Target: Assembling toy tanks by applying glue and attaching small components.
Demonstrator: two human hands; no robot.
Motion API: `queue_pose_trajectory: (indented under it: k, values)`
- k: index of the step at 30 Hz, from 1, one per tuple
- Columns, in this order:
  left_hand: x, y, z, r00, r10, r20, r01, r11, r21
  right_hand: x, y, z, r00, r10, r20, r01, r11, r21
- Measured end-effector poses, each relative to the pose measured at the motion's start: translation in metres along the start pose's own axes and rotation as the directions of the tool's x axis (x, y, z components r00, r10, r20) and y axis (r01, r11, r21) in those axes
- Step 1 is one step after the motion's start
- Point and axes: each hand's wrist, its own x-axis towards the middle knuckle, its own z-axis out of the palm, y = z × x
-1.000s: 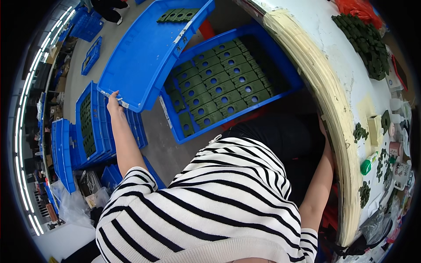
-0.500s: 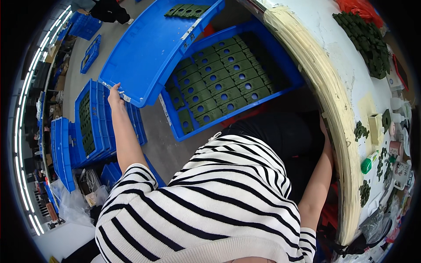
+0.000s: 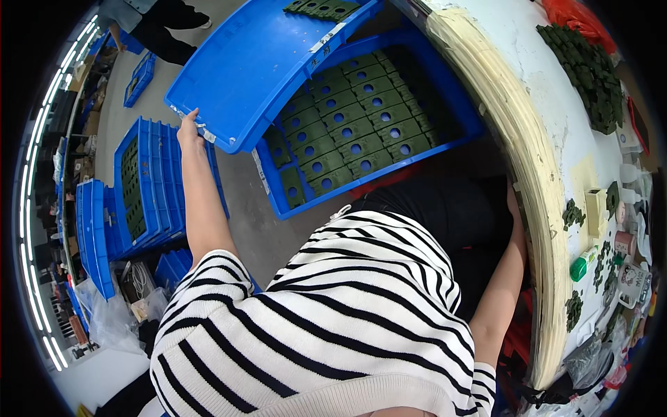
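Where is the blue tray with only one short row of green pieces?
In the head view, the blue tray is at the top, left of centre; the left hand holds its near edge, and it partly hides the fuller blue tray.

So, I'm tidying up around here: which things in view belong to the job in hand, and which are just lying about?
Job in hand:
raised blue tray, gripped by the left hand
green parts at its far end
lower blue tray, holding green rows
probably the green heap on the table

Apparently lying about:
red plastic
clear plastic bag
white cable
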Motion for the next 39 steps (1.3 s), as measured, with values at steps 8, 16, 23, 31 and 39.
queue_pose_trajectory:
  k: [8, 16, 23, 31, 39]
  values:
    - [-0.015, -0.002, 0.024, 0.999, -0.035, 0.024, 0.033, 0.998, 0.062, -0.006, 0.006, 0.009, 0.999, -0.004, 0.051, 0.005, 1.000, -0.022]
    - [-0.027, 0.002, 0.032, 0.999, -0.043, 0.015, 0.041, 0.994, 0.102, -0.006, 0.007, 0.014, 0.995, -0.008, 0.095, 0.005, 1.000, 0.027]
    - [-0.017, 0.000, 0.020, 1.000, -0.021, -0.022, 0.022, 0.997, 0.071, -0.006, 0.007, 0.017, 0.992, -0.005, 0.126, -0.002, 0.998, 0.055]
    - [0.002, 0.004, -0.016, 0.997, 0.007, -0.074, -0.004, 0.999, 0.035, -0.004, 0.009, 0.019, 0.983, 0.020, 0.181, -0.041, 0.993, 0.112]
    - [-0.010, 0.009, -0.028, 0.988, 0.046, -0.149, -0.042, 0.999, 0.028, -0.005, 0.006, 0.015, 0.996, -0.040, 0.077, 0.038, 0.999, 0.026]
